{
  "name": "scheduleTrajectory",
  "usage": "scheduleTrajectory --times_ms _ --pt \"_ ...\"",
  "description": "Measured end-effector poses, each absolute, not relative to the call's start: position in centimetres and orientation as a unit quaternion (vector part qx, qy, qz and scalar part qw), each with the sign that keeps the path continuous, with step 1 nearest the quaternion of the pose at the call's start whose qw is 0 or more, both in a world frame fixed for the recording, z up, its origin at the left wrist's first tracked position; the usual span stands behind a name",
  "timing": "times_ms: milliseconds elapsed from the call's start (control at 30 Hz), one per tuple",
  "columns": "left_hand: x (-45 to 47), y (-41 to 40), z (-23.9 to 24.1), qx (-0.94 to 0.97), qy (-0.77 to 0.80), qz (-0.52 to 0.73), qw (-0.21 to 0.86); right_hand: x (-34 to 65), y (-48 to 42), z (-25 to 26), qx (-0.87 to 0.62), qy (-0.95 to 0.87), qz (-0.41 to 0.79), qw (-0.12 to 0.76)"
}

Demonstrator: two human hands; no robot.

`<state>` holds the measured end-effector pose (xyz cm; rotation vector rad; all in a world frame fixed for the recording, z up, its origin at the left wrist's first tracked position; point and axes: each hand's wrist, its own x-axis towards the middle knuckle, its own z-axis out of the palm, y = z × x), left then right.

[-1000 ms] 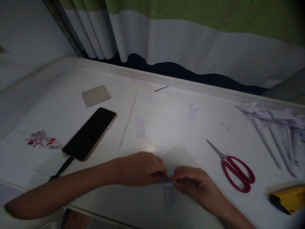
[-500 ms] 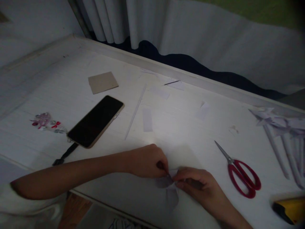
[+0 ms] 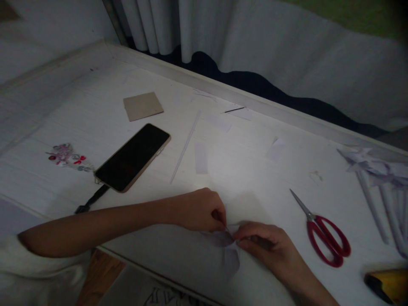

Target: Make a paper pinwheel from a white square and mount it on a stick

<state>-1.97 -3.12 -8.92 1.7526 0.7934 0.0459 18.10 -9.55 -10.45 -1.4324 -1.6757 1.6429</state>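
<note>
Pale paper (image 3: 231,259) is pinched between your two hands, low in view near the front edge of the white tabletop (image 3: 159,263). Your right hand (image 3: 277,250) has thumb and forefinger closed together on its gathered middle; your left hand (image 3: 202,210) nips its upper side, the remaining fingers curled in. Expect it to weigh almost nothing, flex limply and crease or tear readily, so a light hold where the folds bunch seems best; the loose flaps would probably buckle under pressure. The surface looks smooth and bears a loose paper strip (image 3: 200,158), a thin pale stick (image 3: 185,146) and a dark phone (image 3: 134,157) beyond your left forearm (image 3: 105,231). To your right lie red-handled scissors (image 3: 328,240), well apart from your fingers, with a bundle of paper stems (image 3: 378,168) farther out. Behind the raised back edge (image 3: 255,101) hangs a pale and green curtain (image 3: 287,55); the room is dim, with one brighter patch around the tabletop's middle.
</note>
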Motion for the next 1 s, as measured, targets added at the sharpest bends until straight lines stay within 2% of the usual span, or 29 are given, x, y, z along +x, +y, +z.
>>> scheduleTrajectory --times_ms 233,533,1000 --pt "-1.81 -3.34 -9.01 0.767 0.335 0.039 0.546 18.12 -9.56 -10.28 -0.507 -0.594 0.592 0.2" --pt "-1.77 -3.09 -8.54 0.762 0.334 -0.015 0.555 17.54 -9.44 -10.42 -0.499 -0.601 0.593 0.195" --pt "-1.75 -3.06 -9.24 0.752 0.321 0.003 0.575 17.2 -9.55 -10.47 -0.511 -0.593 0.591 0.195"
